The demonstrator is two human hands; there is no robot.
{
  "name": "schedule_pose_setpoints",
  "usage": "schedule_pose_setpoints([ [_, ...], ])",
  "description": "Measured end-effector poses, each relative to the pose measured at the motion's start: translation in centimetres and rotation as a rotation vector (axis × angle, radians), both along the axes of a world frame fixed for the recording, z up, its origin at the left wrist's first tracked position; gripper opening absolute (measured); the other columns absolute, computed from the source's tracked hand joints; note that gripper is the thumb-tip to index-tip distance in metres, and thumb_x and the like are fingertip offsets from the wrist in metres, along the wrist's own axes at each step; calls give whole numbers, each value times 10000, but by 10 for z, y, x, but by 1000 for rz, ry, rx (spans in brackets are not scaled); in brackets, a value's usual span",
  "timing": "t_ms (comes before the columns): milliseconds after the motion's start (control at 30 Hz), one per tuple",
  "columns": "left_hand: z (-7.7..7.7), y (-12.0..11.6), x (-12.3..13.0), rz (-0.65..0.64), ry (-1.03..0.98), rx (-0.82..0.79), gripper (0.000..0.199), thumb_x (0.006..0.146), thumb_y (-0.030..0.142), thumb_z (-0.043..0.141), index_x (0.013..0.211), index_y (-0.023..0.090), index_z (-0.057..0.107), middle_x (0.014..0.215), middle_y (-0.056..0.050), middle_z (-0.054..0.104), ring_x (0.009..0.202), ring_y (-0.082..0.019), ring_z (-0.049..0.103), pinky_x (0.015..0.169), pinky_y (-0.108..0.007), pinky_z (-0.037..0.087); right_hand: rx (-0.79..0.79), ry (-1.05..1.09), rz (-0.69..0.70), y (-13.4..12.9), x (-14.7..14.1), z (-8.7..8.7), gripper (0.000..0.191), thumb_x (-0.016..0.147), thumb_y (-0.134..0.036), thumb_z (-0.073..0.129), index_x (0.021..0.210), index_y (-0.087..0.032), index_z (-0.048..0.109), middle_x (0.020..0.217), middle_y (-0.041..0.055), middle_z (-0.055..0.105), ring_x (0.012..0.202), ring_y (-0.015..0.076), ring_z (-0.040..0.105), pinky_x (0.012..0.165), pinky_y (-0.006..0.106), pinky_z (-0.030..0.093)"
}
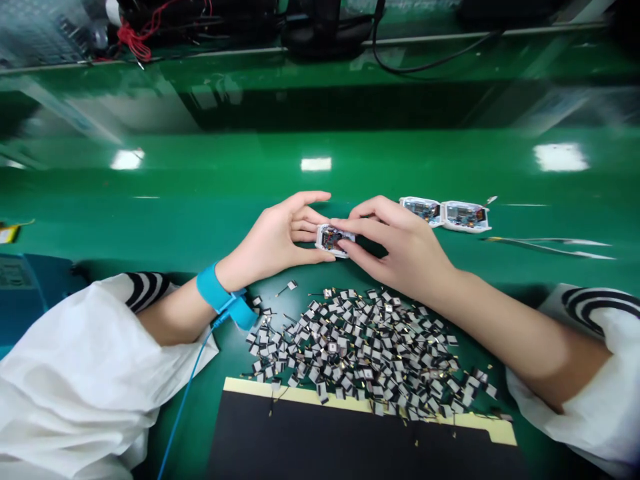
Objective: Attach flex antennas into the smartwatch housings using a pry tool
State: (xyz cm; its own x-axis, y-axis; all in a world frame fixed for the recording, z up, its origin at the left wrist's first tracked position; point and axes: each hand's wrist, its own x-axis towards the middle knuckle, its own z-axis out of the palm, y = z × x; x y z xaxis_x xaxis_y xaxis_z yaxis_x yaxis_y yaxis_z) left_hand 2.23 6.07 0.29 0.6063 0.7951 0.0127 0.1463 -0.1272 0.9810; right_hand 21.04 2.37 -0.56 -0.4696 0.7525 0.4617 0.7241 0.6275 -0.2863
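Nearest lies one flat black sheet with a pale yellow border (360,440), its far edge partly under a heap of countless small grey-and-black rectangular parts with thin leads (350,353), probably spread there for easy reach. One bright blue fabric wristband (215,287) circles the left wrist, its one blue cord (183,397) probably guarding against static. Beyond the heap, the left hand (267,240) grips one white plastic case with an exposed circuit board (329,239) between thumb and fingers, seemingly steadying it. The right hand (405,240) is bent, thumb and fingertips touching that case; whether they pinch a part I cannot tell. Farther right lie one pair of slim silvery metal tweezers (565,253) and two similar open white cases (466,217), side by side, boards up, perhaps kept within reach. At the far edge sits one bundle of thin red wire (134,40).
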Motion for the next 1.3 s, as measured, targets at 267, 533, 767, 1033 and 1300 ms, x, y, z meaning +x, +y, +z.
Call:
schedule_pose_setpoints([
  [267, 1, -1, 0, -13, 32, 28, 666, 574, 89, 719, 1166, 127, 415, 928, -32, 613, 889, -128, 603, 814, -225, 536, 10, 52, -6, 7, -4, 1, 137, 801, -203, 497, 802, -158, 627, 823, 53, 537, 712, 135, 510, 580, 262, 423],
  [533, 1, -1, -1, -18, 73, 73, 648, 584, 114, 719, 1163, 136, 428, 897, -14, 616, 875, -117, 602, 812, -208, 532, 114, -132, 18, 15, -10, 10, 119, 801, -193, 488, 758, -145, 588, 757, 41, 537, 688, 134, 491, 575, 244, 388],
  [767, -1, 0, -1, -22, 69, 90, 624, 583, 142, 724, 1140, 143, 445, 886, -4, 617, 876, -128, 606, 816, -227, 534, 166, -441, 69, 16, -16, 24, 216, 856, -191, 365, 771, -130, 554, 760, 63, 523, 691, 160, 468, 572, 269, 373],
  [1033, 0, 0, 2, -39, 13, 51, 585, 582, 100, 706, 1101, 128, 438, 873, -26, 619, 842, -131, 616, 780, -245, 538, 145, -449, 99, 17, -11, 28, 310, 891, -174, 286, 873, -162, 595, 827, 77, 554, 734, 175, 473, 621, 305, 373],
  [1300, -3, 57, -34, 474, 85, 342, 571, 631, 225, 710, 1120, 110, 438, 1044, -106, 593, 952, -171, 586, 881, -322, 476, -6, -333, -229, 9, 72, 37, 524, 741, -422, 592, 1132, -83, 513, 1020, 117, 583, 868, 263, 505, 734, 395, 444],
])
